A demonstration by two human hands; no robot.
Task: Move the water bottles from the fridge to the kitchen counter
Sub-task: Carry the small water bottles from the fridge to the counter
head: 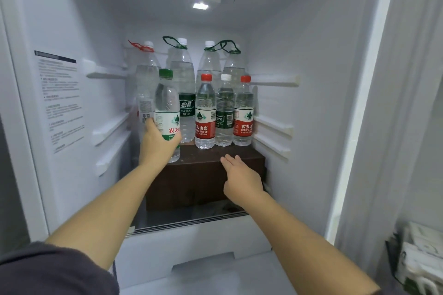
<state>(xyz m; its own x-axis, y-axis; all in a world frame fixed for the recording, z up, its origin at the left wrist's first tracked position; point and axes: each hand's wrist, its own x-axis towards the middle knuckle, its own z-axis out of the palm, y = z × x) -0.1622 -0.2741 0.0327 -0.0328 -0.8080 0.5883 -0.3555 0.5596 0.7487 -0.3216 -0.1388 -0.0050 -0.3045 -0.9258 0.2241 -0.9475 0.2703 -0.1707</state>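
Fingers (pixel 150 126) of the left hand (pixel 159 143) are curled round the lower body of the green-capped bottle (pixel 167 103), which is held upright at the front left corner of the brown box (pixel 191 182) inside the fridge (pixel 311 67). The right hand (pixel 242 178) is held flat and empty at the box's front edge. The nearest red-capped bottle (pixel 205 115) stands upright just beyond it, to be reached by a forward move.

green-capped bottle (pixel 167 112), 2 red-capped bottles (pixel 205 115), brown box (pixel 211 175)
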